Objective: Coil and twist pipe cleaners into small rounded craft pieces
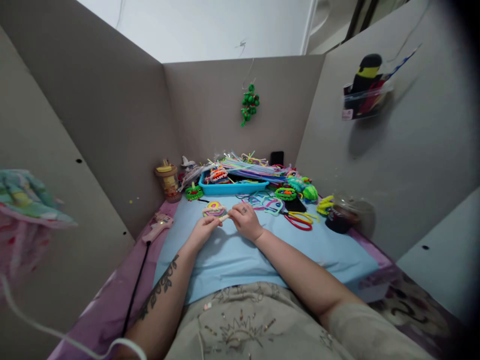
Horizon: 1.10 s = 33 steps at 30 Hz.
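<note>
My left hand [205, 229] and my right hand [246, 221] meet over the blue table cover. Both are closed, pinching a short cream-coloured strip [224, 218] between their fingertips; its exact kind is too small to make out. Just behind my left fingers lies a round pastel pipe-cleaner piece [214, 208] with pink, yellow and cream coils. To the right of my right hand, loose blue and pink pipe-cleaner loops [267, 202] rest on the cover. Scissors with red and yellow handles [300, 220] lie farther right.
A blue tray [234, 188] heaped with pipe cleaners [255, 168] stands at the back. A pink glue gun [159, 226] with a black cord lies left. A black container [338, 221] and green pipe-cleaner figures [285, 193] sit right. Grey panels [210, 110] enclose the table.
</note>
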Each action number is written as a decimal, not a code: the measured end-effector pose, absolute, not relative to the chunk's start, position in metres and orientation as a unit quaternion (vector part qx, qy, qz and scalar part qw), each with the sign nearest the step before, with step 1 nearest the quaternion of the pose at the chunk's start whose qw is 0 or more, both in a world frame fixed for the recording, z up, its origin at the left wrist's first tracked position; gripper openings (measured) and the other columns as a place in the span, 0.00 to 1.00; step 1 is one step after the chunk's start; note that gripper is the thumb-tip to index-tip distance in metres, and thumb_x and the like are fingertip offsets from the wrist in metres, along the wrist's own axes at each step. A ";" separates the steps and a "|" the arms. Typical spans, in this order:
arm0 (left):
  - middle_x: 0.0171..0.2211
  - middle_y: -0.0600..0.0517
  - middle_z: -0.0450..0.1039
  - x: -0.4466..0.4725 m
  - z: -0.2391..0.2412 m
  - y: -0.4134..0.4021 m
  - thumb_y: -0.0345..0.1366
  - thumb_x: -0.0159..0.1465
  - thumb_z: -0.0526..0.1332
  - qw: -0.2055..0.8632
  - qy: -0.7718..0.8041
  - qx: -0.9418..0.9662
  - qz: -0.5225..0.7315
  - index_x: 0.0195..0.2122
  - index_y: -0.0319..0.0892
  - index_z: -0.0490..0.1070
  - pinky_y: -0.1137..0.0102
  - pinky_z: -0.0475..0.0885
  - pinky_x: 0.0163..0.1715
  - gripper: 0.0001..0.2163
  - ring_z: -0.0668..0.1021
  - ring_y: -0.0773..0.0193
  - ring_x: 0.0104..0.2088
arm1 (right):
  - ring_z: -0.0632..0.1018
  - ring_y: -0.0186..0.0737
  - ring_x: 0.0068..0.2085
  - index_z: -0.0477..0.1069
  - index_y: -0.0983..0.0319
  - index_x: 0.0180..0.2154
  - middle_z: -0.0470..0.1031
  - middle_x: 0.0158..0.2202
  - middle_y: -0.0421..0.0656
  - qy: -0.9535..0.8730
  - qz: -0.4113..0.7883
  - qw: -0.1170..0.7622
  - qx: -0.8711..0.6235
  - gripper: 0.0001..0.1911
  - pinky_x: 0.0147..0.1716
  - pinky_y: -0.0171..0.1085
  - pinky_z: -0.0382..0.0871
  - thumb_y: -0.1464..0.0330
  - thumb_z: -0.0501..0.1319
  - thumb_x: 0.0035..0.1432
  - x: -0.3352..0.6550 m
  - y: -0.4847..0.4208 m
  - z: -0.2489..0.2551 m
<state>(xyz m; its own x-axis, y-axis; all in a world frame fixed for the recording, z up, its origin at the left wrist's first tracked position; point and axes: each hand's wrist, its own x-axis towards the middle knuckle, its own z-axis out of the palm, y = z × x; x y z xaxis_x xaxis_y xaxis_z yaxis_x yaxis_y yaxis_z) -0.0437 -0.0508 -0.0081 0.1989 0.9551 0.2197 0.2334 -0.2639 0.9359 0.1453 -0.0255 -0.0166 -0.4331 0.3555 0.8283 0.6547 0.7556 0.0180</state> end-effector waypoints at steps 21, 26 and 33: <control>0.26 0.51 0.72 -0.041 -0.011 -0.051 0.40 0.60 0.56 0.206 0.467 0.730 0.454 0.31 0.38 0.73 0.72 0.64 0.27 0.11 0.72 0.64 0.27 | 0.69 0.42 0.37 0.72 0.60 0.40 0.74 0.33 0.45 -0.842 -0.125 0.411 -0.328 0.10 0.39 0.41 0.57 0.69 0.52 0.63 0.149 -0.019 -0.019; 0.26 0.50 0.73 -0.040 -0.010 -0.053 0.40 0.61 0.55 0.193 0.457 0.744 0.447 0.31 0.39 0.74 0.72 0.65 0.28 0.12 0.72 0.64 0.29 | 0.68 0.41 0.37 0.72 0.60 0.40 0.74 0.33 0.44 -0.834 -0.143 0.419 -0.329 0.10 0.40 0.41 0.56 0.69 0.52 0.63 0.150 -0.018 -0.020; 0.24 0.51 0.72 -0.039 -0.010 -0.055 0.38 0.62 0.55 0.153 0.456 0.756 0.444 0.25 0.39 0.73 0.71 0.64 0.28 0.13 0.72 0.64 0.27 | 0.69 0.41 0.38 0.72 0.59 0.40 0.74 0.33 0.44 -0.837 -0.136 0.415 -0.329 0.09 0.40 0.41 0.57 0.70 0.54 0.62 0.150 -0.017 -0.020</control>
